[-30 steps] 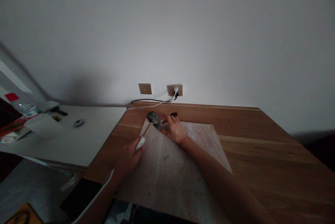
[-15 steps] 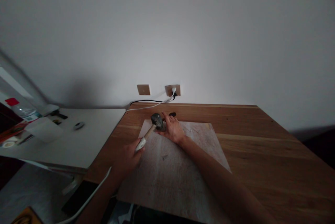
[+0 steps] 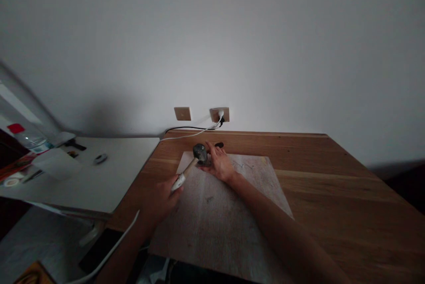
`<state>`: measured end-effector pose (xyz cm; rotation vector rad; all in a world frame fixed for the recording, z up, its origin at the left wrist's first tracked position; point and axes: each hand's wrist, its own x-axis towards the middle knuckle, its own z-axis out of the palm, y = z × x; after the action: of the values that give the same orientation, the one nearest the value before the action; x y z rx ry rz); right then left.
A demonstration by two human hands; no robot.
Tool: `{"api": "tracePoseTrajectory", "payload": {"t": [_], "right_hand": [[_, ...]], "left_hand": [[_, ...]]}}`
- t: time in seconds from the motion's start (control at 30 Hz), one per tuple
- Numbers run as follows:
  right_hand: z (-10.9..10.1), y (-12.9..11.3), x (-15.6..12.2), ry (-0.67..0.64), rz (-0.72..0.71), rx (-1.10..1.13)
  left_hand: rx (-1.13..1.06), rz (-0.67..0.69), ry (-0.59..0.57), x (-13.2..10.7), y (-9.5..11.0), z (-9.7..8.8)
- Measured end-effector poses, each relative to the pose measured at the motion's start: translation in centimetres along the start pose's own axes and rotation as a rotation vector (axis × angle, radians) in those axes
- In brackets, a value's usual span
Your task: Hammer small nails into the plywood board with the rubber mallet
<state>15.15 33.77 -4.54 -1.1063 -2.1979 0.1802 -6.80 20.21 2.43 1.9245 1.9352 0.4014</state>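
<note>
My left hand (image 3: pixel 166 197) is wrapped round the pale handle of a hammer (image 3: pixel 186 172). The hammer's dark, blocky head (image 3: pixel 199 153) is over the far left part of a wooden board (image 3: pixel 212 217), right beside the fingers of my right hand (image 3: pixel 219 162). That hand rests low at the board's far edge, fingers bent and drawn together. Whatever they pinch is hidden behind the hammer head. Several small, thin nail-like pieces (image 3: pixel 243 165) lie on the board just right of my right wrist.
The board lies on a brown wooden table (image 3: pixel 332 195) against a wall. A dark oval (image 3: pixel 219 145) is behind my right hand. Cables (image 3: pixel 189 134) run to a wall socket (image 3: pixel 219 114). On the left, a white table (image 3: pixel 122 164) holds a red-capped bottle (image 3: pixel 29 138) and a roll of tape (image 3: pixel 100 158).
The hammer head has shifted very slightly to the right. My right hand has kept its place and grip, and the board has not moved.
</note>
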Motion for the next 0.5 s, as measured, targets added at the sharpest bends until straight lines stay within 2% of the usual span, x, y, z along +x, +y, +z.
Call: {"api": "tracePoseTrajectory", "payload": {"t": [0.1, 0.27, 0.4, 0.5], "right_hand": [[0.1, 0.1, 0.0, 0.0, -0.001, -0.003], [0.3, 0.3, 0.0, 0.013, -0.007, 0.005], [0.4, 0.3, 0.0, 0.014, -0.007, -0.005], [0.5, 0.3, 0.0, 0.009, -0.015, -0.01]], "left_hand": [[-0.029, 0.061, -0.006, 0.1, 0.2, -0.3], [-0.033, 0.021, 0.024, 0.1, 0.5, -0.9], [-0.009, 0.046, -0.028, 0.3, 0.0, -0.3], [-0.014, 0.062, -0.001, 0.4, -0.5, 0.4]]}}
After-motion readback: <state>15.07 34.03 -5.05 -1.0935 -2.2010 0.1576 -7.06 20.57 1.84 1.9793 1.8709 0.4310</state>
